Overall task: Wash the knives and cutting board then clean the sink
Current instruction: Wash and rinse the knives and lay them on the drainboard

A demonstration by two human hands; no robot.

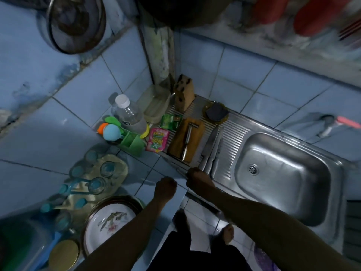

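Observation:
Three steel knives (212, 151) lie side by side on the ribbed drainboard (234, 133), handles toward me. A wooden cutting board (195, 137) lies left of them with a metal peeler (187, 141) on top. The steel sink basin (281, 173) to the right holds nothing. My right hand (197, 178) rests at the drainboard's front edge, right at the knife handle ends; its fingers are hidden beneath it. My left hand (166, 187) hovers over the tiled counter as a curled fist, holding nothing.
A wooden knife block (183, 94) and a dark sponge in a dish (216, 113) stand behind the board. Soap sachets (157, 139), a green caddy (130, 143), a bottle (129, 114), glasses (101, 173) and plates (111, 218) crowd the left. The tap (328, 124) sits far right.

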